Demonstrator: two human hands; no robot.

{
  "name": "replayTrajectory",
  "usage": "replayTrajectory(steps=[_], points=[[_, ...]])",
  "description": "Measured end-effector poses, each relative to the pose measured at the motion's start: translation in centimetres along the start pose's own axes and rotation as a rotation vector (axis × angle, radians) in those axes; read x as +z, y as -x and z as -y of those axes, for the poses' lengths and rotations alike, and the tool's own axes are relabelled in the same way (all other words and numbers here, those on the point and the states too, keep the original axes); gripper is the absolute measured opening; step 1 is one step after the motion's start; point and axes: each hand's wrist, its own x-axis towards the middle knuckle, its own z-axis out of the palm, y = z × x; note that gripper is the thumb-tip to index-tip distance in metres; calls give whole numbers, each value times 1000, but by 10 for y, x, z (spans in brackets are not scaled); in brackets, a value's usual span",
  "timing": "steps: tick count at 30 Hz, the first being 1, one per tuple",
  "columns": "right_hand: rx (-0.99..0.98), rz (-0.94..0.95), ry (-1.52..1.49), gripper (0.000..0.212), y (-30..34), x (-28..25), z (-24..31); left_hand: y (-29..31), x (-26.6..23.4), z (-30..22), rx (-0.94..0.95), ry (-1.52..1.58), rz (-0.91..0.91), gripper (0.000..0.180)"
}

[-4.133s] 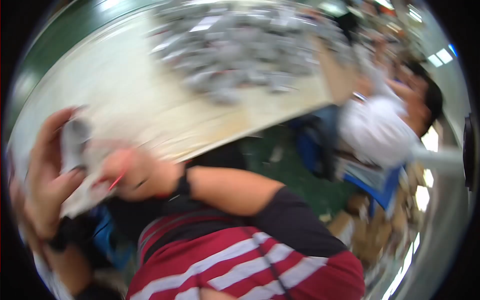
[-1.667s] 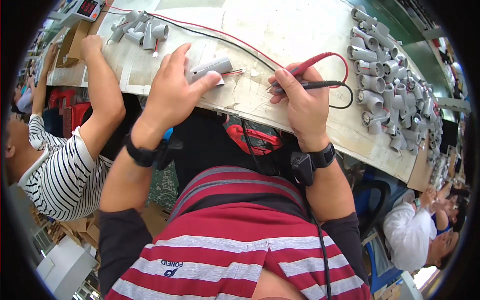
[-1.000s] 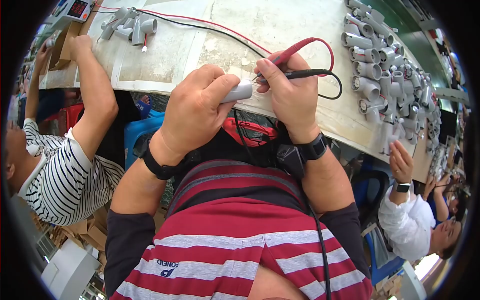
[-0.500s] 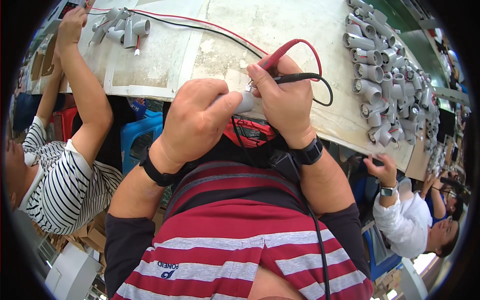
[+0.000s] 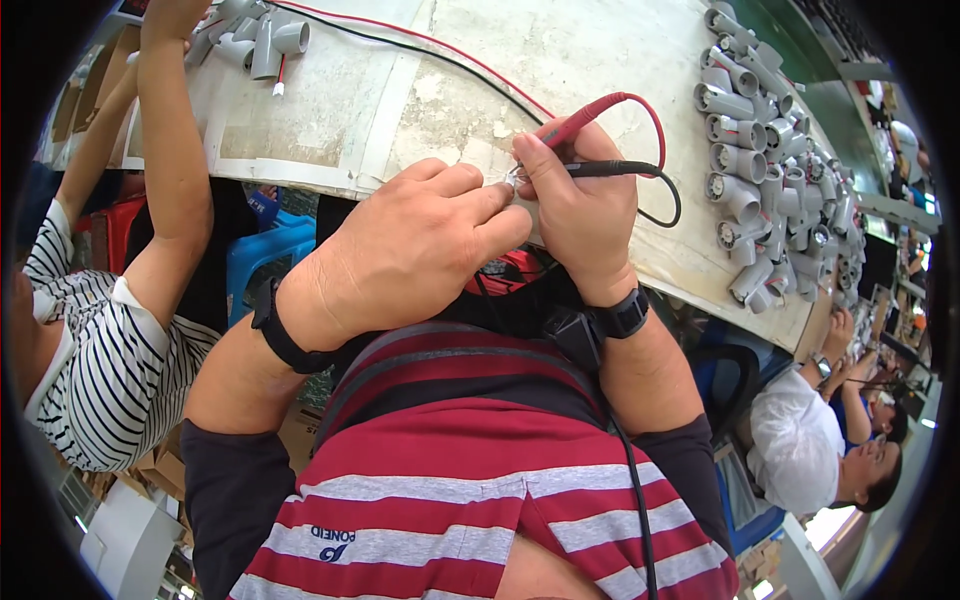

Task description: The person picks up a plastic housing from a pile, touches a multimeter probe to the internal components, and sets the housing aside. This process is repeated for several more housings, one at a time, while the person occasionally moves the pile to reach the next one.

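My left hand (image 5: 410,245) is closed at the table's near edge, its fingertips pinching a small white connector (image 5: 514,181). Any grey housing beneath that hand is hidden from view. My right hand (image 5: 585,215) grips two test probes together, a red probe (image 5: 583,118) and a black probe (image 5: 608,169). Their tips meet the connector, though the exact contact is too small to make out. A red and a black lead loop out from the probe ends on the right.
Many grey pipe-shaped housings (image 5: 740,165) crowd the table's right side. More grey housings (image 5: 265,45) lie at the far left, where a co-worker's arm (image 5: 175,150) reaches in. Test leads (image 5: 430,50) cross the worn tabletop (image 5: 330,110). Another person (image 5: 800,440) sits at right.
My left hand has shifted its fingers up to the connector, and the grey housing it held is now out of sight. The probes moved slightly right. Co-workers' arms moved on both sides.
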Motion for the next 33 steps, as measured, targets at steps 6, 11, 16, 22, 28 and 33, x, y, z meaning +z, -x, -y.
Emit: replayTrajectory(steps=[6,11,16,22,28,33], points=[[1,12,-12,12,-1,0,-2,-1,-2,-3,-19,-17,59,26],[-8,41,41,12,-3,-5,-1,-4,-3,-10,-31,-52,96,28],[-115,55,0,12,-1,-6,-5,-6,4,-13,10,-130,-36,17],[-94,64,-51,14,-1,-6,-7,-5,3,-20,-58,-89,94,32],[-102,111,-5,13,-4,-12,-9,-4,8,-24,-60,-118,81,33],[-153,153,80,12,-2,-14,-10,-3,9,-24,-62,-117,81,34]])
